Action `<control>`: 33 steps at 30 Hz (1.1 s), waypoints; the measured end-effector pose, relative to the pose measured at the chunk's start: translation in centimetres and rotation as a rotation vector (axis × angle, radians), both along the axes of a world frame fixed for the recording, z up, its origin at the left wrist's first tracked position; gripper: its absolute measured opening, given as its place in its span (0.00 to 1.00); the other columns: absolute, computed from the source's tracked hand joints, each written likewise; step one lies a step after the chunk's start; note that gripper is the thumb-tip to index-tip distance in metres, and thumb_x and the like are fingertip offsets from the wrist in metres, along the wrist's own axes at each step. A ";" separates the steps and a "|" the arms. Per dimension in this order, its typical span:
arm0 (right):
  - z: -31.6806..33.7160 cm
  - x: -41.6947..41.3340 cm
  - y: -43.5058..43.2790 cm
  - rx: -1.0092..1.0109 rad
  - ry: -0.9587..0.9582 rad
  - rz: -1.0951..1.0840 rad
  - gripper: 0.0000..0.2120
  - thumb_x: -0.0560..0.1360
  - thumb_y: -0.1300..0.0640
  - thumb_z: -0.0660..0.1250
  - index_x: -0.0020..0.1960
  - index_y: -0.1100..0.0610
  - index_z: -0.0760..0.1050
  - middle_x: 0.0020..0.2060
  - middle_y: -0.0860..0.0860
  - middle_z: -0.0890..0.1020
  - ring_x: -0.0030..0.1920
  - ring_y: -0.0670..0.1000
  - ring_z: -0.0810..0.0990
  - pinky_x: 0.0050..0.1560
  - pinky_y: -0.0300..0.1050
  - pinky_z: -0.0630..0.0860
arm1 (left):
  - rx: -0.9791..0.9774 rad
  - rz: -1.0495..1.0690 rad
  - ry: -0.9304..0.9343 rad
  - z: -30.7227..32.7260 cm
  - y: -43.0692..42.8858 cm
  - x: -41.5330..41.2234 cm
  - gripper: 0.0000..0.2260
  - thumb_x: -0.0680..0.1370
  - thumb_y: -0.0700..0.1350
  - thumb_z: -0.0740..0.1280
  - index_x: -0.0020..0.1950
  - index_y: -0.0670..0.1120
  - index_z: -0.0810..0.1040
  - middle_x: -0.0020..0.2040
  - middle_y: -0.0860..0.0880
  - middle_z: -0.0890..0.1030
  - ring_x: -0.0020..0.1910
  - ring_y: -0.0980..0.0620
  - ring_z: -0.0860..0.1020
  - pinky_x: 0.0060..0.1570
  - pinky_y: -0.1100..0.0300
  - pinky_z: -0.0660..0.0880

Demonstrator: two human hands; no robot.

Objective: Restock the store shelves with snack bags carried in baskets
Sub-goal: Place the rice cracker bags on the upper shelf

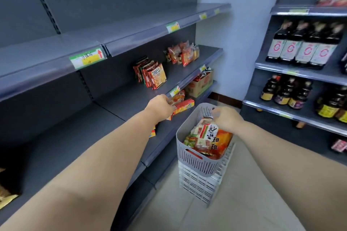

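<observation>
A grey slotted basket (195, 163) full of snack bags stands on a stack of white crates (199, 187) in the aisle. My right hand (226, 118) pinches the top of a red-and-white snack bag (208, 133) over the basket. My left hand (161, 106) grips orange-red snack packets (185, 106) at the front edge of the dark grey shelf (131, 99). On that shelf stand a row of orange cracker bags (152, 75) and, farther right, a cluster of red snack bags (183, 53).
A cardboard box (201, 84) of snacks sits on a lower shelf at the far end. Dark sauce bottles (302, 45) fill the shelving unit on the right. The top left shelves hold only price tags (88, 58). A tiled floor runs between the units.
</observation>
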State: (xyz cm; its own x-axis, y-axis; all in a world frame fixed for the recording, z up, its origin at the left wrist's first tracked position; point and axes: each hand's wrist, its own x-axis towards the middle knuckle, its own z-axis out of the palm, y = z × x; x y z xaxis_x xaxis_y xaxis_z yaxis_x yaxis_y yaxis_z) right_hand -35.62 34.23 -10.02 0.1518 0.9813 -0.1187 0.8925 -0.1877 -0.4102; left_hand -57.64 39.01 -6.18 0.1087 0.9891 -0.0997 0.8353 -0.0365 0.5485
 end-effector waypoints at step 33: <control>-16.6 22.4 21.3 -0.536 -0.282 0.374 0.18 0.79 0.62 0.59 0.68 0.55 0.74 0.66 0.52 0.76 0.66 0.56 0.74 0.64 0.48 0.73 | -0.603 0.293 -0.122 -20.4 15.7 20.3 0.08 0.79 0.41 0.65 0.40 0.45 0.73 0.44 0.44 0.77 0.44 0.45 0.75 0.48 0.54 0.76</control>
